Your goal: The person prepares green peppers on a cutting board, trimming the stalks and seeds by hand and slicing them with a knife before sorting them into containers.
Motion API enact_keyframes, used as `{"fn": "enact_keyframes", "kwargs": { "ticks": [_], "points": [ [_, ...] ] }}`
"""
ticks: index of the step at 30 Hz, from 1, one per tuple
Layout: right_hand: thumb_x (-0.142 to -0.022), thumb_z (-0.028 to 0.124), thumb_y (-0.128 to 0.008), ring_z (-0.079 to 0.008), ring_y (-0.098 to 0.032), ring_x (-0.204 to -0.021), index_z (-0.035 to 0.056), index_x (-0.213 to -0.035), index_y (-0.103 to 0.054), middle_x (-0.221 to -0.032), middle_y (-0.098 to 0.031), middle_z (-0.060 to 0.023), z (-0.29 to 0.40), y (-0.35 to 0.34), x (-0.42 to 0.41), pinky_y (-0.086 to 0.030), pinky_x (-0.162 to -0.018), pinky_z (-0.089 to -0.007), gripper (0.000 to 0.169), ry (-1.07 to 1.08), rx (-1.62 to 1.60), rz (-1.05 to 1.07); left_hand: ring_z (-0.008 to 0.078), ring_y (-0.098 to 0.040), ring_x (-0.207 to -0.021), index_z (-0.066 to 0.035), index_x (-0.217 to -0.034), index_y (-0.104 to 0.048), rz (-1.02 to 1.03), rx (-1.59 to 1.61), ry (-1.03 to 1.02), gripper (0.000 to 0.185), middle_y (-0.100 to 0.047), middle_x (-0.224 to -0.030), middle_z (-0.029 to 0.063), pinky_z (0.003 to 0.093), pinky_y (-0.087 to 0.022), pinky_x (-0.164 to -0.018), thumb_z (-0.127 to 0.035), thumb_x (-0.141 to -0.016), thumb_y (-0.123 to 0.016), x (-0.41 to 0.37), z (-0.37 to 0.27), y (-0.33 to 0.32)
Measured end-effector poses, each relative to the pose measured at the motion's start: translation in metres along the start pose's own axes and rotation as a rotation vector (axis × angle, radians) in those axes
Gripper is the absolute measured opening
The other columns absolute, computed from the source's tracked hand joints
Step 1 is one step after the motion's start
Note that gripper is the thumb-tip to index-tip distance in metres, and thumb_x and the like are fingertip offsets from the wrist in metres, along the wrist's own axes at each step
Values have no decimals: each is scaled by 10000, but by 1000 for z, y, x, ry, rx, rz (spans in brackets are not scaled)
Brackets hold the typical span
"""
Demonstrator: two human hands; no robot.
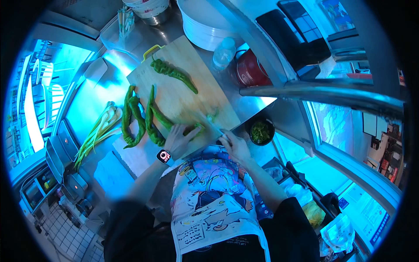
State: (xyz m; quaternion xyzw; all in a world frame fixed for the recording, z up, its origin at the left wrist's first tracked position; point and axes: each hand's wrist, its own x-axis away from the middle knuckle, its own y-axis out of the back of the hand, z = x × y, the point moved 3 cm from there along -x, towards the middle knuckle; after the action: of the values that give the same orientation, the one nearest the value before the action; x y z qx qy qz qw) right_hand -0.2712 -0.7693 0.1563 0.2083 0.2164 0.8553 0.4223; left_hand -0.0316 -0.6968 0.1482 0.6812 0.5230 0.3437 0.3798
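My right hand (pixel 233 145) grips the handle of a kitchen knife (pixel 214 125), its blade blurred over the near right part of a wooden cutting board (pixel 209 78). Beside the blade, my left hand (pixel 178 140) presses on a green pepper (pixel 197 127), whose end shows past the fingertips. Pale green bits (pixel 212 117) lie by the blade. A whole wrinkled green pepper (pixel 173 74) rests across the far half of the board. Along the left edge, near my left hand, are more long peppers (pixel 152 119) and a curved pair of peppers (pixel 133 118).
Spring onions (pixel 101 129) lie left on the steel counter. Stacked white plates (pixel 206 28), a clear plastic bottle (pixel 224 54) and a red pot (pixel 252 68) stand behind the board. Right of it is a dark bowl of greens (pixel 261 131). A metal rail (pixel 320 93) crosses at right.
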Motion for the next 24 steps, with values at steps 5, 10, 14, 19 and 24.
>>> {"fn": "enact_keyframes", "kwargs": {
  "ticks": [5, 10, 14, 19, 24],
  "points": [
    [-990, 214, -627, -88, -500, -638, 59, -1182, -645, -720, -551, -37, 4, 40, 45, -420, -568, -281, 248, -294, -196, -243, 390, -518, -1191, -56, -1291, -563, -202, 210, 114, 640, -547, -1280, 170, 502, -409, -1030, -329, -754, -778, -26, -17, 14],
    [-1006, 230, -610, -47, -455, -659, 45, -1100, -634, -703, -498, 23, -44, 61, 122, -394, -577, -254, 209, -533, -274, -373, 363, -527, -1215, -70, -1258, -579, -120, 54, 209, 569, -551, -1299, 158, 474, -470, -990, -317, -777, -752, -75, -23, -25],
    [-1015, 227, -597, -41, -429, -586, 46, -1005, -620, -686, -475, 43, -48, 86, 177, -357, -528, -244, 183, -509, -180, -505, 351, -582, -1135, -73, -1135, -645, -207, 90, 126, 396, -625, -1183, 142, 450, -494, -962, -245, -789, -733, -97, -48, -52],
    [-1005, 208, -596, -63, -420, -610, 44, -1025, -633, -696, -467, 54, -69, 115, 237, -345, -536, -261, 169, -514, -213, -623, 358, -615, -1073, -71, -1111, -674, -182, 385, 13, 366, -666, -1105, 156, 487, -492, -929, -281, -816, -725, -111, -168, -56],
    [-1033, 211, -529, -16, -382, -578, 60, -1006, -581, -688, -433, 68, -88, 137, 263, -288, -484, -217, 162, -531, -406, -654, 347, -548, -1176, -57, -1272, -605, -123, 281, 21, 584, -598, -1241, 155, 471, -422, -1021, -368, -801, -756, -116, -221, -95]
  ]
}}
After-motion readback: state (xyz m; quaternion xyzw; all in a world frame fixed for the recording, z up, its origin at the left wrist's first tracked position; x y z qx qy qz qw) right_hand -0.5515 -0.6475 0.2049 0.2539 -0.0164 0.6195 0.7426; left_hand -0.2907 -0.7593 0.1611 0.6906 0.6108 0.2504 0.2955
